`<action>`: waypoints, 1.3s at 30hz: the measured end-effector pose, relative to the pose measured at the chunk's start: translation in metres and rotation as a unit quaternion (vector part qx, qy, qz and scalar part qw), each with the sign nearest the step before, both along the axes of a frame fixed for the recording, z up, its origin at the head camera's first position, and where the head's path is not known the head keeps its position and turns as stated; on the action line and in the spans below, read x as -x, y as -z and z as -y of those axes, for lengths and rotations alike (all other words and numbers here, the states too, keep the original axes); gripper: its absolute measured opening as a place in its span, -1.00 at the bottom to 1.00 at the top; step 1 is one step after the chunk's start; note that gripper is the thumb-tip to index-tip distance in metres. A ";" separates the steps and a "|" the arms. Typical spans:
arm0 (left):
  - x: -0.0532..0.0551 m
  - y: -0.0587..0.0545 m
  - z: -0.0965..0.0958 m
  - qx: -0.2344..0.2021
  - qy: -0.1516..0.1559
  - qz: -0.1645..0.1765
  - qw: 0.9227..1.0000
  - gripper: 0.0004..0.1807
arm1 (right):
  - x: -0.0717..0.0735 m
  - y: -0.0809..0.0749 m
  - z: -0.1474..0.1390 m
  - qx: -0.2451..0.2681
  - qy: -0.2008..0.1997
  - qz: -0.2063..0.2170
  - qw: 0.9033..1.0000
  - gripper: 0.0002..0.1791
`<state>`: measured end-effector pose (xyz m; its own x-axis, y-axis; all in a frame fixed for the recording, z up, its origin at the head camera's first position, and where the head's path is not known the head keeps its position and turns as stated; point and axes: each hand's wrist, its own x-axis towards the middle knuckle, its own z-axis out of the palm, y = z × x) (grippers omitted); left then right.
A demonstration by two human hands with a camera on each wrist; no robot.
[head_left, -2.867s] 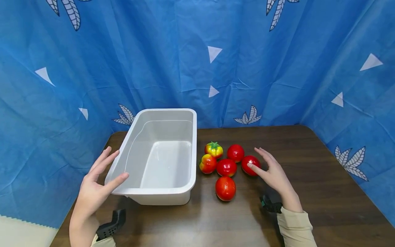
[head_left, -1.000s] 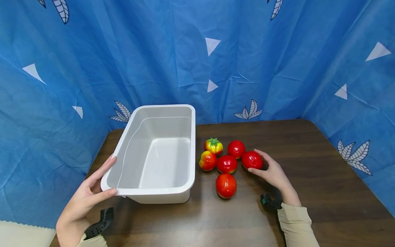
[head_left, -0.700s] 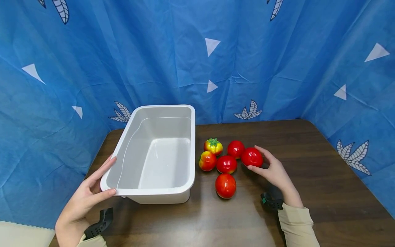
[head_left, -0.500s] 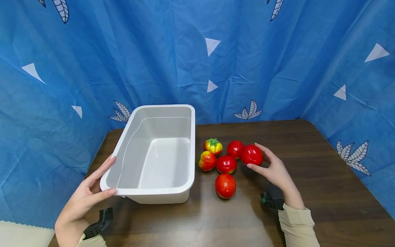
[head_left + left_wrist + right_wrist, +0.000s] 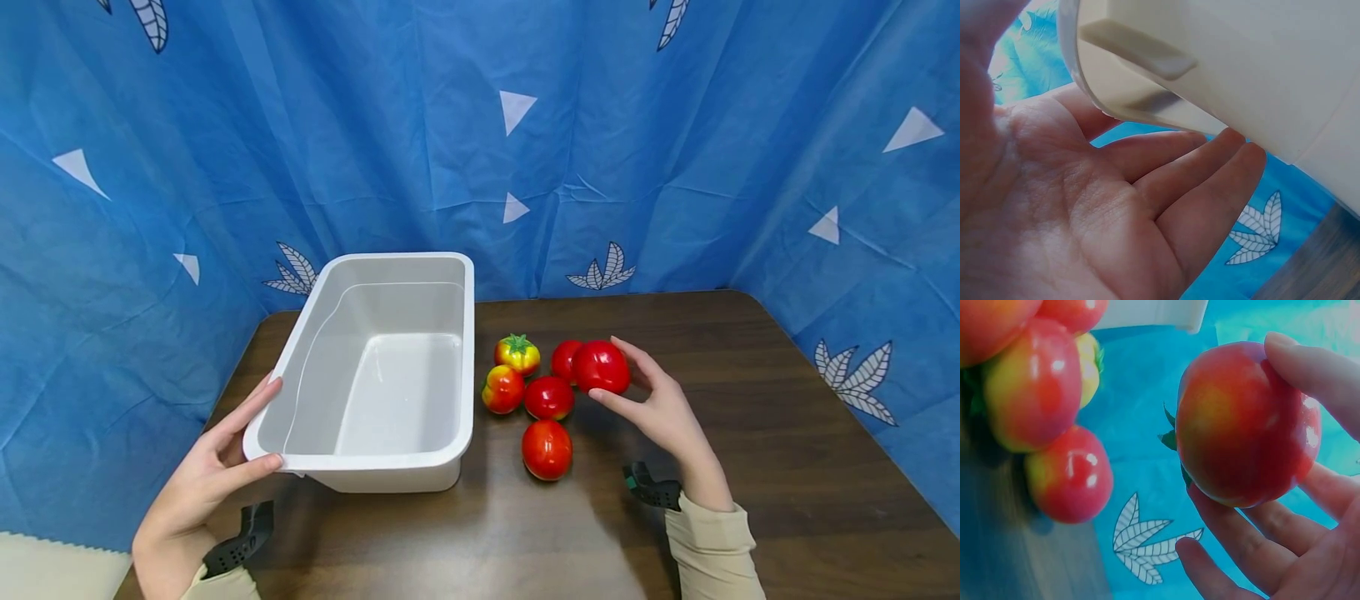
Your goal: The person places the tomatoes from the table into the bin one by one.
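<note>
My right hand point(image 5: 641, 390) holds a red tomato point(image 5: 601, 367) lifted a little above the dark wooden table point(image 5: 750, 433), thumb below and fingers point(image 5: 1316, 369) curled over it. In the right wrist view the held tomato point(image 5: 1244, 425) fills the middle. Several more tomatoes lie on the table just left of it: two yellow-red ones point(image 5: 517, 354) point(image 5: 503, 389) and three red ones point(image 5: 549, 397) point(image 5: 547, 449) point(image 5: 562, 358). My left hand point(image 5: 225, 454) holds the near left corner of the empty white tub point(image 5: 468, 350), thumb on the rim, fingers point(image 5: 1210, 169) under its lip.
Blue patterned curtain point(image 5: 480, 142) closes in the table on the back and both sides. Bare tabletop lies in front of the tub and to the right of my right hand. The table's left edge runs close beside the tub.
My right hand closed round the rightmost red tomato and raised it off the table, slightly up and left. My left hand settled on the tub's corner and has stayed there.
</note>
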<state>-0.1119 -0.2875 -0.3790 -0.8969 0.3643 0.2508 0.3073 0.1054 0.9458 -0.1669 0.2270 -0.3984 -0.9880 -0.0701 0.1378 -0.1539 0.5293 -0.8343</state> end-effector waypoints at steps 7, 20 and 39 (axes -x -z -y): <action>0.000 0.000 0.000 0.005 -0.001 0.002 1.000 -0.16 | -0.001 -0.010 0.013 0.019 -0.007 -0.008 1.000 -0.15; 0.000 0.000 0.000 -0.006 0.010 -0.008 1.000 -0.16 | -0.003 -0.023 0.030 0.052 -0.020 -0.031 0.998 -0.19; 0.002 0.000 0.001 -0.019 0.024 -0.026 0.999 -0.14 | -0.008 -0.036 0.078 0.066 -0.067 -0.052 0.994 -0.21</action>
<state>-0.1141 -0.2883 -0.3790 -0.8638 0.3965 0.3109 0.3595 0.0527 0.9316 -0.1584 0.1486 -0.3620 -0.9512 -0.1741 0.2546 -0.3037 0.3848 -0.8716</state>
